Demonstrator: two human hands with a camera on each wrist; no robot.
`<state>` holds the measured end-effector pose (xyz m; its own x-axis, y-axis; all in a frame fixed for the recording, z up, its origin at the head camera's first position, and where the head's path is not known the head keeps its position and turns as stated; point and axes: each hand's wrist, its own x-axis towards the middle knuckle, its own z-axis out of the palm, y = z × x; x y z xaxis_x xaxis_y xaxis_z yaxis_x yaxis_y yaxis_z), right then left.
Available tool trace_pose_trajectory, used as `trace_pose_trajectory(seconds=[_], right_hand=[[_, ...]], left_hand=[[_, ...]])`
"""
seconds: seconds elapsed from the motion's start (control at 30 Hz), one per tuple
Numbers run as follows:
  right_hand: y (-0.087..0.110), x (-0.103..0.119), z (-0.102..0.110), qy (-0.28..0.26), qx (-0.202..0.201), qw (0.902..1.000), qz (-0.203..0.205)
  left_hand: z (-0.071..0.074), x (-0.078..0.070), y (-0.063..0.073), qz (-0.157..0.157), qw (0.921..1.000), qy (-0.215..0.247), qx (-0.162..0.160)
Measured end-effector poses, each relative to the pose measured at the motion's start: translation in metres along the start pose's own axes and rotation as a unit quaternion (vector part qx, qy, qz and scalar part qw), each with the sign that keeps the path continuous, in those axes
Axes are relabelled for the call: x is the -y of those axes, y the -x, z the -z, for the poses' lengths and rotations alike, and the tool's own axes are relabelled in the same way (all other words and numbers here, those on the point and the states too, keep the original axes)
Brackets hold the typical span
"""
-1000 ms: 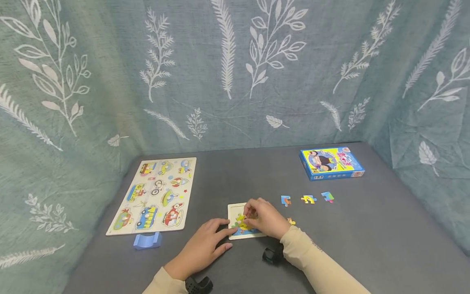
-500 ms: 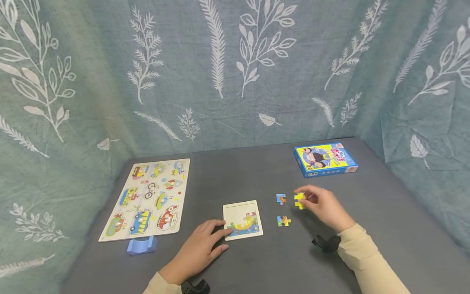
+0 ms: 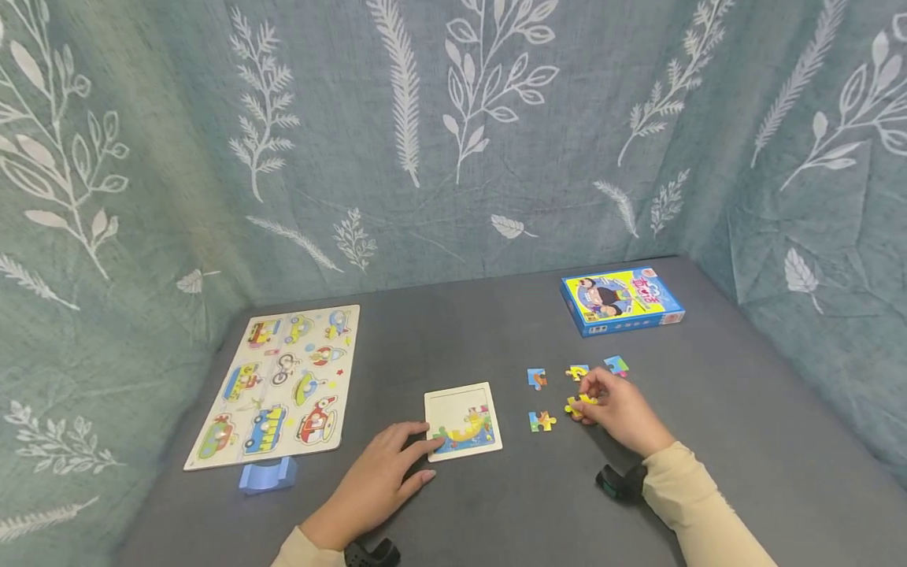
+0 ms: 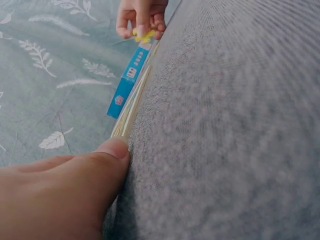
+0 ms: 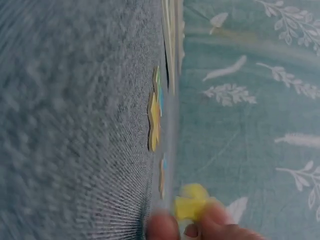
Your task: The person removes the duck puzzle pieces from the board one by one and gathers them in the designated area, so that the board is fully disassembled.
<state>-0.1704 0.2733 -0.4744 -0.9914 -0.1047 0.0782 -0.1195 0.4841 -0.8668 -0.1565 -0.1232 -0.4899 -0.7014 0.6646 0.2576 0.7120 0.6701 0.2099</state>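
Note:
My left hand rests on the table, its fingertips touching the left edge of a small wooden puzzle tray. Assembled pieces fill the tray's lower and right part; its upper left shows bare wood. To the right, my right hand pinches a yellow puzzle piece between thumb and fingers. The right wrist view shows that yellow piece close up, off the table. Loose pieces lie around that hand: a blue and orange one, a yellow one, a blue-green one and a blue-yellow one.
A large wooden board of vehicle pictures lies at the left, with a blue curved block at its front edge. Toward the back right is a blue and yellow box. A patterned curtain encloses the table's back and sides.
My right hand has moved from the tray rightward to the loose pieces, holding a yellow piece, then lowered slightly toward me with it. My left hand has stayed at the tray's edge.

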Motion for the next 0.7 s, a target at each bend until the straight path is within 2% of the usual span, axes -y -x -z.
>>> trace_pose_trajectory(seconds=[0.17, 0.4, 0.7], right_hand=[[0.0006, 0.0017, 0.0024, 0.022, -0.02, 0.9994, -0.016], [0.0023, 0.0036, 0.005, 0.103, -0.041, 0.9938, 0.006], [0.0009, 0.001, 0.0042, 0.09, -0.04, 0.9951, 0.016]], left_hand=[[0.0005, -0.0002, 0.0001, 0.003, 1.0, 0.001, 0.003], [0.0011, -0.0019, -0.0011, 0.003, 1.0, -0.002, 0.004], [0.0006, -0.0011, -0.001, 0.007, 0.9999, -0.002, 0.008]])
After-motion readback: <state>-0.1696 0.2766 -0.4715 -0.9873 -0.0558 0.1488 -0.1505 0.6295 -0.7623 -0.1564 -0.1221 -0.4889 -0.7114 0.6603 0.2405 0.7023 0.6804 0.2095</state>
